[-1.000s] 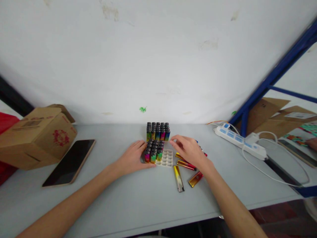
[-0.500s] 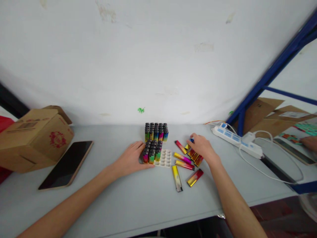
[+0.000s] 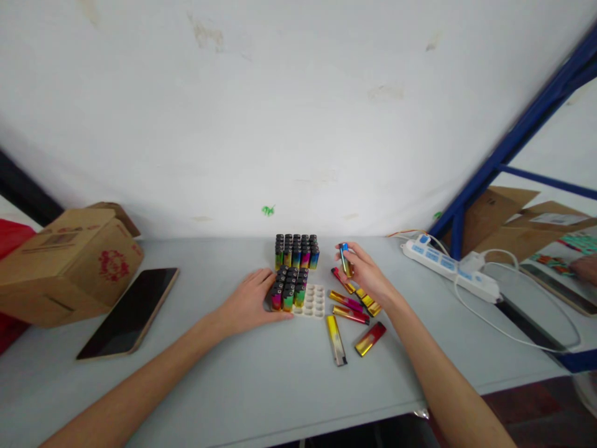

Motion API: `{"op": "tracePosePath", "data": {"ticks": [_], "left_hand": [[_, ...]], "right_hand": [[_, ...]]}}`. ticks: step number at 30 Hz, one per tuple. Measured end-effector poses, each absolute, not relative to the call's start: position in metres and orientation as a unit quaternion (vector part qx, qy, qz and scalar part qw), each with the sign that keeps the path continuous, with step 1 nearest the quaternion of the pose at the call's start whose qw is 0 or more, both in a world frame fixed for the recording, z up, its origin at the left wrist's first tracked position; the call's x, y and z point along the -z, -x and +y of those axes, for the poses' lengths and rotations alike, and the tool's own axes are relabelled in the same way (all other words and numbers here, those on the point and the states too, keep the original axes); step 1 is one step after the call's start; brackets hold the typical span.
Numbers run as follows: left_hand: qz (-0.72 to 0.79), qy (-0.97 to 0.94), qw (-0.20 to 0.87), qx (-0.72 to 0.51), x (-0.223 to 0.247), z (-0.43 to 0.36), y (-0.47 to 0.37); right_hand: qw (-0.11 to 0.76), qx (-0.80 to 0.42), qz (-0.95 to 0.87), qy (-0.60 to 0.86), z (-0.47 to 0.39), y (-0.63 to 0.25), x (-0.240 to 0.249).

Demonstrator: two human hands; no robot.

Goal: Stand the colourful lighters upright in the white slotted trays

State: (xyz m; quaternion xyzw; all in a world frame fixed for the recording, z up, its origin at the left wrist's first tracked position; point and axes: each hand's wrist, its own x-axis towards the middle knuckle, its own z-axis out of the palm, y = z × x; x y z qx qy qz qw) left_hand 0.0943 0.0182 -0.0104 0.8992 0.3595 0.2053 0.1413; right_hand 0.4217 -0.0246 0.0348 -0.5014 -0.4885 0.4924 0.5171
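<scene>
My right hand [image 3: 364, 272] is raised over the loose lighters, with a blue and gold lighter [image 3: 346, 260] pinched in its fingers. Around the left end of a white holed tray [image 3: 315, 302], my left hand [image 3: 250, 300] is closed, thumb along the near side. Several lighters [image 3: 289, 289] stand upright in the tray's left part, black tops up, while holes show at its right. Behind it stands a second upright block of lighters [image 3: 297, 252]. Right of the tray lie several loose lighters, among them a yellow and silver one [image 3: 336, 339] and a red and gold one [image 3: 370, 339].
A phone or tablet [image 3: 128, 313] lies at the left beside a cardboard box [image 3: 69, 264]. To the right are a white power strip [image 3: 450, 267] with cables and a blue metal frame [image 3: 508, 146]. Another person's hand [image 3: 585, 269] shows at the far right edge.
My right hand has lifted the blue and gold lighter off the loose pile and moved slightly left with it. My left hand stays at the tray.
</scene>
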Motion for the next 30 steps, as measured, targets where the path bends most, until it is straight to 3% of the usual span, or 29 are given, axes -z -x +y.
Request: {"op": "tracePosePath", "data": {"ticks": [4, 11, 30], "left_hand": [[0.354, -0.899, 0.149, -0.21, 0.009, 0.018, -0.094], [0.352, -0.9, 0.152, -0.207, 0.009, 0.018, -0.094], [0.355, -0.902, 0.143, -0.202, 0.012, 0.019, -0.094]], "right_hand": [[0.476, -0.507, -0.506, 0.511, -0.03, -0.4, -0.035], [0.445, -0.308, -0.621, 0.567, -0.036, -0.382, -0.028], [0.448, -0.231, -0.655, 0.563, -0.041, -0.373, -0.03]]}}
